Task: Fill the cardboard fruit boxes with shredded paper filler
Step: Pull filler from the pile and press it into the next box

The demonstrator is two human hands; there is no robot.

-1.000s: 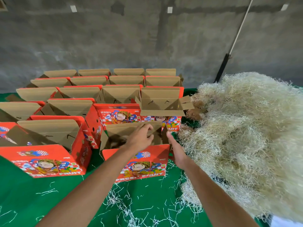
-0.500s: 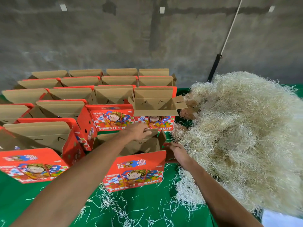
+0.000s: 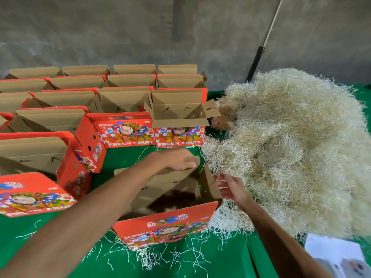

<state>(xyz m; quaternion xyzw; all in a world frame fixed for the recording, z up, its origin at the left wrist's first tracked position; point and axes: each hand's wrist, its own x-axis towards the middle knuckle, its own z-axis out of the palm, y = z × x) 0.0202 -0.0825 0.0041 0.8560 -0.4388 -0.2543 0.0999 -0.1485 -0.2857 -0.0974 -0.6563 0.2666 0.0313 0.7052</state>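
An open red fruit box (image 3: 164, 227) with a brown cardboard inside stands on the green table nearest me. My left hand (image 3: 176, 159) reaches over it and grips its far flap. My right hand (image 3: 232, 188) hovers beside the box's right side flap, fingers spread and relaxed, holding nothing. A big heap of pale shredded paper filler (image 3: 291, 149) lies just to the right of the box, its edge close to my right hand. The box's bottom is dark and shadowed under my arm.
Several more open red boxes (image 3: 124, 129) stand in rows to the left and behind. Loose paper strands (image 3: 160, 255) lie scattered on the green table cover (image 3: 220, 257). A grey wall rises behind, with a pole (image 3: 259, 57) leaning on it.
The nearest box has slid toward me and away from the rows. My left hand stayed on its far flap. My right hand came off the box's side and opened.
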